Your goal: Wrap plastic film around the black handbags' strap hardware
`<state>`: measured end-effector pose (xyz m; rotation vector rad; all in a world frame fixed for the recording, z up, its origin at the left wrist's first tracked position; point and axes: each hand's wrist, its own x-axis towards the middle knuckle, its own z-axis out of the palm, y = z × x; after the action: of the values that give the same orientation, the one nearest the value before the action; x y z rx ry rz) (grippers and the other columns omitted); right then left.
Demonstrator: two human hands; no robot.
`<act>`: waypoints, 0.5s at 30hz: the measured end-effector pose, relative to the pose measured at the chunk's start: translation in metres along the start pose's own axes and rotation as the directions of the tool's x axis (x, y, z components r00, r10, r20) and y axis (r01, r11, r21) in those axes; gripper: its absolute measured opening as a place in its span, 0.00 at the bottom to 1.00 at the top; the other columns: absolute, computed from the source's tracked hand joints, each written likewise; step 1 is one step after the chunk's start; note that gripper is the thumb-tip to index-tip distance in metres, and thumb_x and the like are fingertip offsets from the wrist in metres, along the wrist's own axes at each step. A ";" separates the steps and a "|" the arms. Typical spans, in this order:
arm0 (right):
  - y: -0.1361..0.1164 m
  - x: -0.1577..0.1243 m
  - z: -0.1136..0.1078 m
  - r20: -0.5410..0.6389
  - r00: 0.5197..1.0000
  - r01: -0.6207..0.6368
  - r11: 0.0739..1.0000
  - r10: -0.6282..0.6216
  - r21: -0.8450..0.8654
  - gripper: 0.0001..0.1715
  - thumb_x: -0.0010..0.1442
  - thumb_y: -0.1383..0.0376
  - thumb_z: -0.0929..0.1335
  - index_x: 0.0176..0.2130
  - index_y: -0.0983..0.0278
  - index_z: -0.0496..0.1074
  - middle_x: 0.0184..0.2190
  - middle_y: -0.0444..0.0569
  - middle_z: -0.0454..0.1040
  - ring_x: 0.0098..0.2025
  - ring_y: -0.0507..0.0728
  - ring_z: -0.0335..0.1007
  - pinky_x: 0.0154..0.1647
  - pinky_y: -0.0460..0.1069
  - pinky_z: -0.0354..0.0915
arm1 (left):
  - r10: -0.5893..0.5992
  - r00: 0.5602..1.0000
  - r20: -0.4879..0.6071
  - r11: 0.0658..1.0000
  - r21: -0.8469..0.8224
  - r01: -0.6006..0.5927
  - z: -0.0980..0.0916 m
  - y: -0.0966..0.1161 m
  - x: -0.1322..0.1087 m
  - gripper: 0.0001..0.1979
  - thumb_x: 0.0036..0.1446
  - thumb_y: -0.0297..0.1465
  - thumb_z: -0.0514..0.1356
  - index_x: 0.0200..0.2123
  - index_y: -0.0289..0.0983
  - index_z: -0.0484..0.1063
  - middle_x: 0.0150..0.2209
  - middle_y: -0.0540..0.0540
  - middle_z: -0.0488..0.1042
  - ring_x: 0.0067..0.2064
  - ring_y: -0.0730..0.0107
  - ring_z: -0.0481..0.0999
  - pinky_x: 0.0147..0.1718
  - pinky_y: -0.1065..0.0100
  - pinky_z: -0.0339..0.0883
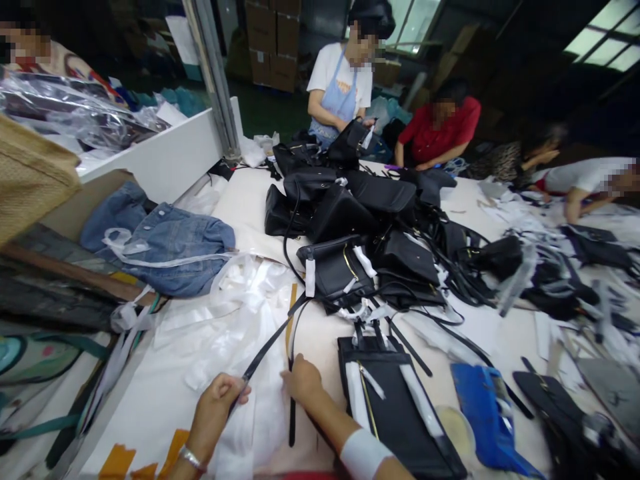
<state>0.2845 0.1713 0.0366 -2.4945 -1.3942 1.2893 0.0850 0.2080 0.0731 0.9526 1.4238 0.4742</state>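
My left hand (215,407), with a bracelet at the wrist, pinches a long black strap (267,348) pulled taut toward me. That strap runs up to a black bag (327,267) with a gold zipper and white wrapping on its sides. My right hand (304,381) is closed on a second, thinner strap (292,427), whose loose end hangs below the fingers. Beside my right forearm lies a larger black bag (400,407) with a gold zipper and white-wrapped edges. A yellowish strip (291,313) lies behind the straps.
Black bags (345,213) are heaped across the table. Left of my hands are white plastic sheets (235,320) and a folded denim item (185,240). A blue object (480,413) lies at right. Co-workers, one in a blue apron (343,93), stand or sit beyond the table. A metal post (213,80) rises at left.
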 end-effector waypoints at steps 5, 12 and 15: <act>0.000 -0.012 -0.003 -0.056 0.998 -0.015 1.000 0.014 -0.010 0.12 0.57 0.73 0.61 0.42 0.70 0.67 0.41 0.66 0.74 0.46 0.66 0.72 0.44 0.56 0.65 | 0.026 0.998 0.055 1.000 0.004 -0.026 0.006 0.013 -0.006 0.21 0.42 0.49 0.64 0.26 0.36 0.69 0.29 0.44 0.79 0.32 0.60 0.78 0.36 0.63 0.70; 0.024 -0.109 -0.047 0.331 0.889 -0.045 0.660 -0.315 0.750 0.14 0.53 0.56 0.69 0.33 0.64 0.66 0.18 0.40 0.69 0.18 0.50 0.64 0.21 0.43 0.59 | 0.000 1.000 0.018 0.998 -0.070 0.001 0.004 0.001 -0.002 0.18 0.45 0.45 0.64 0.31 0.35 0.70 0.31 0.43 0.79 0.35 0.60 0.79 0.38 0.63 0.70; 0.026 -0.149 -0.057 0.362 0.782 -0.094 0.478 -0.508 0.873 0.20 0.43 0.55 0.75 0.29 0.66 0.70 0.23 0.42 0.71 0.23 0.48 0.64 0.24 0.41 0.57 | 0.041 0.998 0.052 0.995 -0.092 -0.036 0.024 -0.004 0.000 0.18 0.46 0.44 0.63 0.28 0.35 0.69 0.28 0.44 0.79 0.32 0.62 0.78 0.36 0.63 0.70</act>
<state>0.3007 0.0697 0.1620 -1.2018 -0.6792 2.0891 0.1070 0.1994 0.0670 0.9145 1.3263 0.5333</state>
